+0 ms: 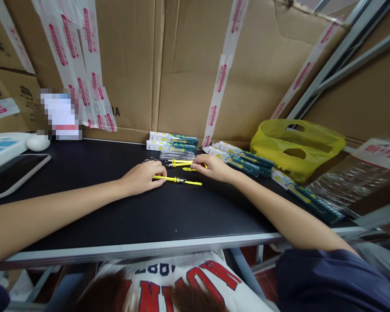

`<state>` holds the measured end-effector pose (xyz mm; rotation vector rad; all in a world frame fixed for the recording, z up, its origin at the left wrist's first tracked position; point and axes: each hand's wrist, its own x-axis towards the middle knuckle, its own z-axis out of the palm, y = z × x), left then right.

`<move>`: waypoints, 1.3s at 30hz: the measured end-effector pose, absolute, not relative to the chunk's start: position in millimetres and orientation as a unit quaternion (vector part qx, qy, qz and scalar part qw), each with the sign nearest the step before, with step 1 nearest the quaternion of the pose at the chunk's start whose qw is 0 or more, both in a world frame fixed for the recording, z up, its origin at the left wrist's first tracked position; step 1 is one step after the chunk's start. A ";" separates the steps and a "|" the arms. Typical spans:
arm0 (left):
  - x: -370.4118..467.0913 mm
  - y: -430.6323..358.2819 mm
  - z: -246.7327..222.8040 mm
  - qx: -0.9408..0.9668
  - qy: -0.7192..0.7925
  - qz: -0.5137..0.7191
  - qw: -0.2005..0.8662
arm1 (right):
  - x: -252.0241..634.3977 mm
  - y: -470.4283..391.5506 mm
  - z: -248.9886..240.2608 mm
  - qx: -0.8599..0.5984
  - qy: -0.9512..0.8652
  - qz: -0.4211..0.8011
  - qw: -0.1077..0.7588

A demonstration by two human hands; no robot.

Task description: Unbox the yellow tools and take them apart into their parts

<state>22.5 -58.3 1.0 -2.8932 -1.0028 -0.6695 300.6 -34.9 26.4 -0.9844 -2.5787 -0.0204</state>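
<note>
Seems partway through handling: holds 1 yellow stick (pixel 172 179) at the black tabletop (pixel 182 214), clamped between thumb and fingers of the left hand (pixel 145 177); has loose yellow pieces (pixel 182 164), clear tubes (pixel 178 154) and printed boxes (pixel 232 160) lying beyond. Curls the right hand (pixel 212 167) over the yellow pieces; cannot tell whether pinching any. Cannot see inside the boxes.

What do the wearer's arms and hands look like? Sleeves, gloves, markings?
Left hand and right hand: ungloved; no watch or bracelet visible. Forearms uncovered. Right sleeve: loose, navy, no markings visible. Left sleeve: can't tell.
</note>
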 end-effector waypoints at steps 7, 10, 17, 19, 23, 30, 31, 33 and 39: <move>23.4 -58.8 0.3 -0.916 -0.336 -0.220 0.011 | 304.2 -44.2 36.4 -0.339 -0.931 0.116 0.071; 23.3 -59.4 1.9 -0.918 -0.330 -0.221 0.009 | 300.6 -45.3 32.1 -0.333 -0.927 0.145 0.095; 22.6 -59.2 0.7 -0.920 -0.319 -0.226 0.030 | 285.3 -50.8 20.7 -0.295 -0.933 0.129 0.159; 22.7 -59.5 1.1 -0.927 -0.303 -0.219 0.043 | 279.6 -57.8 21.4 -0.299 -0.931 0.107 0.178; 24.3 -62.0 4.3 -0.942 -0.268 -0.191 0.060 | 268.9 -73.7 24.6 -0.297 -0.925 0.092 0.220; 27.3 -70.2 6.2 -0.933 -0.286 -0.217 0.003 | 262.8 -83.2 23.4 -0.303 -0.924 0.030 0.231; 27.2 -71.1 5.9 -0.929 -0.295 -0.222 -0.002 | 262.5 -82.9 22.3 -0.306 -0.923 0.029 0.231; 26.5 -71.9 5.4 -0.925 -0.304 -0.227 -0.003 | 261.6 -82.4 19.8 -0.310 -0.921 0.028 0.233; 25.0 -70.7 4.2 -0.934 -0.281 -0.221 0.017 | 258.1 -84.8 16.0 -0.295 -0.923 0.002 0.248</move>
